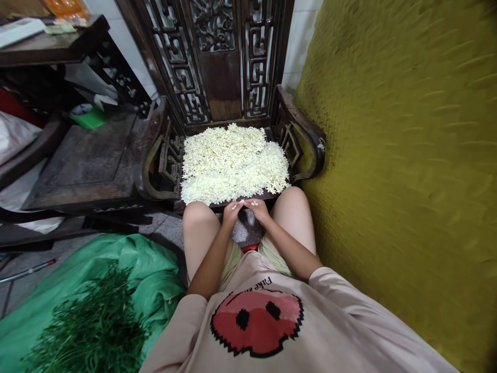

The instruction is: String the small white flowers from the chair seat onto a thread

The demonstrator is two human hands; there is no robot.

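Observation:
My left hand [232, 213] and my right hand [258, 209] meet at the fingertips between my knees, just in front of the chair seat's edge. Each is closed in a pinch, and small white flowers show at the fingers of both. Right beyond them, a wide heap of loose white flowers [229, 160] covers most of the dark wooden chair's seat. The flowers toward the back look more yellowish than those along the front. How many flowers each hand holds is too small to make out.
Curved chair arms [316, 155] flank the heap. A yellow textured mat [396, 155] stands along the right. Left are a second wooden chair [85, 160] with a green tape roll [89, 116] and a table [50, 46]. A green sack [155, 264] with leafy stems [97, 321] lies lower left.

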